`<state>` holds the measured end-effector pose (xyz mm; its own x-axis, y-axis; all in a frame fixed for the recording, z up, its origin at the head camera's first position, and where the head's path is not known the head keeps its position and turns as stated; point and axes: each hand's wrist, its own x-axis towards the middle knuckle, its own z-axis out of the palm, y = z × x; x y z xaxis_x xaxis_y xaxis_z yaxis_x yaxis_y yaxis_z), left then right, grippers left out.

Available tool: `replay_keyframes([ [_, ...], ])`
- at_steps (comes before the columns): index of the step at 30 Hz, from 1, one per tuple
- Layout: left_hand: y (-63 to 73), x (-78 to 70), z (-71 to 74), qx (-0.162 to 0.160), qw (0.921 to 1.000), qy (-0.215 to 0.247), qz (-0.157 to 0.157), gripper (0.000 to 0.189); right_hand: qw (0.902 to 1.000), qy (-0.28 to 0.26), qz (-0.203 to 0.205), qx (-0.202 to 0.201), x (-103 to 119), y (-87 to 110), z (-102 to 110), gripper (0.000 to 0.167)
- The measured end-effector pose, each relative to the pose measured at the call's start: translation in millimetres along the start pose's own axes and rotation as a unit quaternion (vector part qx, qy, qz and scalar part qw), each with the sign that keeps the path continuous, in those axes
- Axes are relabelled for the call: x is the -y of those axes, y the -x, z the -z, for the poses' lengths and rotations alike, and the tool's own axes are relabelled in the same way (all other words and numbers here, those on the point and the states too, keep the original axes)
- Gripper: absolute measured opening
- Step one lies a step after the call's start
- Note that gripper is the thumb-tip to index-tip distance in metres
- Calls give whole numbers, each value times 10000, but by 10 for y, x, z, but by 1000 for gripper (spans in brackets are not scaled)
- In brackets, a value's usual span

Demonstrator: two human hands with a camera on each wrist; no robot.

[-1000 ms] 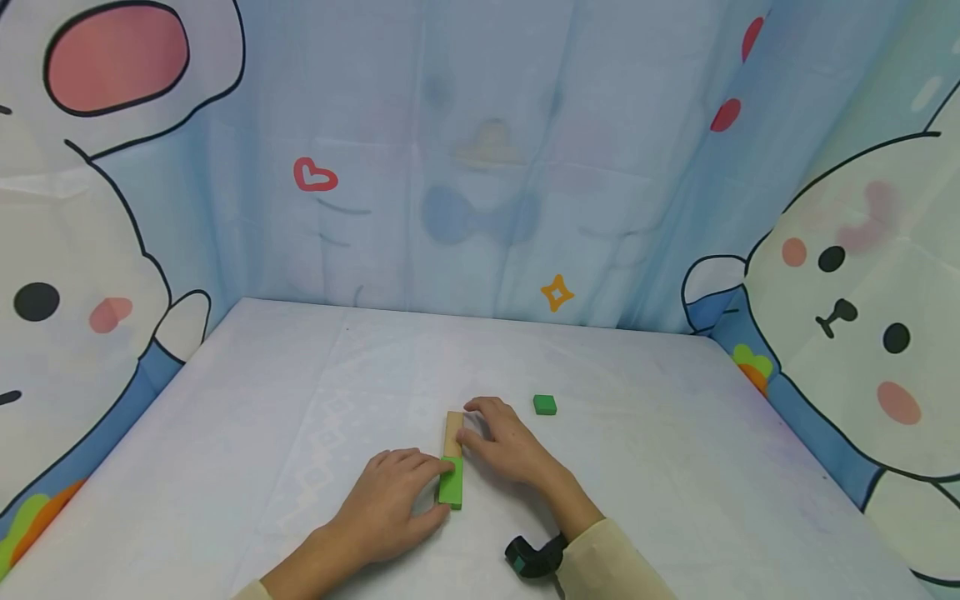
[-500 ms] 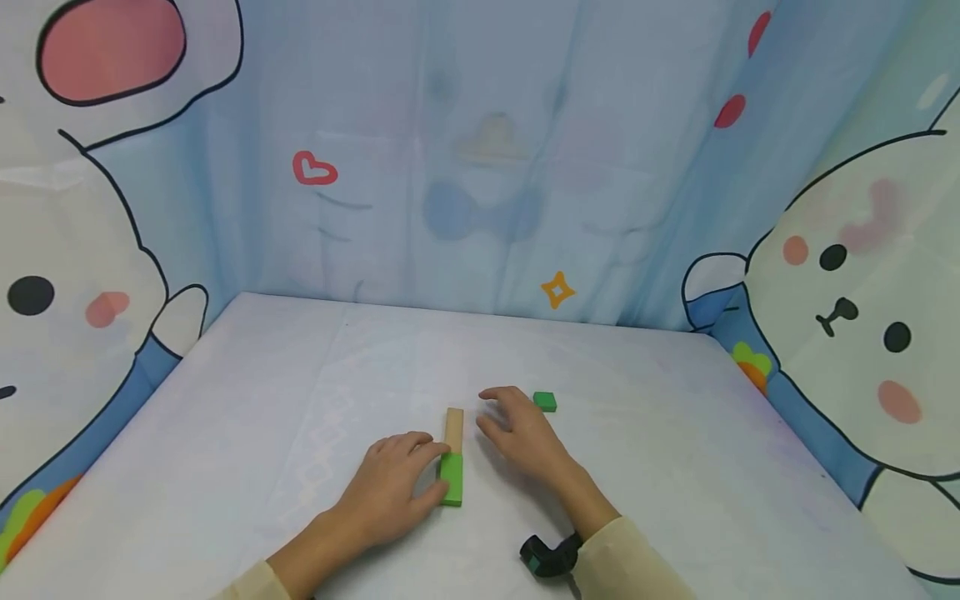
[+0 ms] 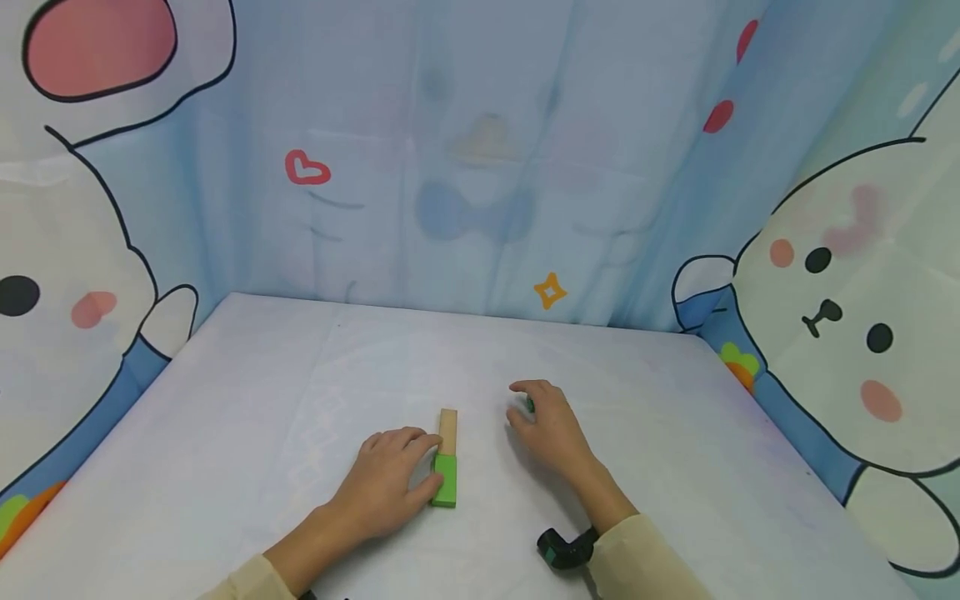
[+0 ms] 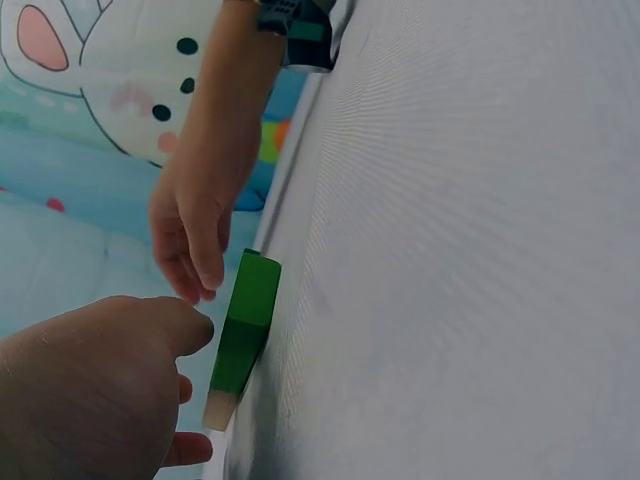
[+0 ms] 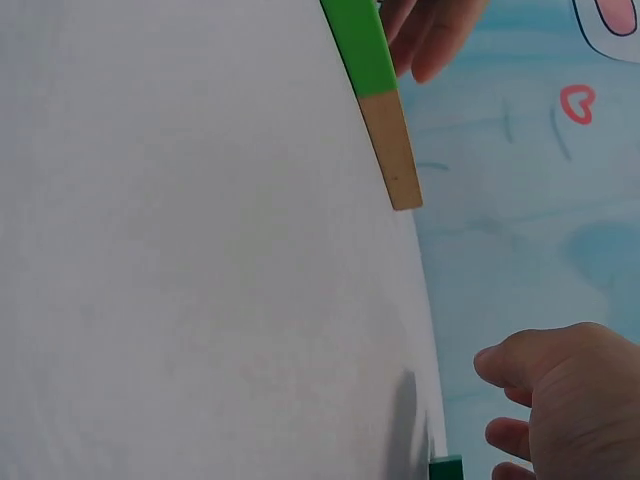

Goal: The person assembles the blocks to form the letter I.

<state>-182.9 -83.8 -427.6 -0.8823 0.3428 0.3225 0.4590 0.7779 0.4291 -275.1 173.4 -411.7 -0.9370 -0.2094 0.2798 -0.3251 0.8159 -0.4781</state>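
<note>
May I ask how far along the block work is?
Looks done: the tan block and long green block lie end to end, the left hand beside them. In hand: the right hand is by the small green block. Seemingly left: bringing that separate block over.

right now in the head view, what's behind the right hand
A sliver of a small green block shows past the right hand; the hand covers the rest of it. Whether anything else lies behind there can't be seen.

Lg grn block & tan block flat, ends touching; sm grn block apart.
</note>
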Motion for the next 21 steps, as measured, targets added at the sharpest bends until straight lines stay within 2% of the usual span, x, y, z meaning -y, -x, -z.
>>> replay_keyframes([
  [8,-23,1,-17,33,10000,-26,14,42,9994,100,-327,-74,-301,-23,62,46],
  [14,-48,-13,-28,100,9999,-23,31,43,9990,27,-434,-68,-457,-25,102,50],
  [21,-64,-11,-45,148,9999,-9,60,44,9990,42,-420,120,-585,-37,135,50],
])
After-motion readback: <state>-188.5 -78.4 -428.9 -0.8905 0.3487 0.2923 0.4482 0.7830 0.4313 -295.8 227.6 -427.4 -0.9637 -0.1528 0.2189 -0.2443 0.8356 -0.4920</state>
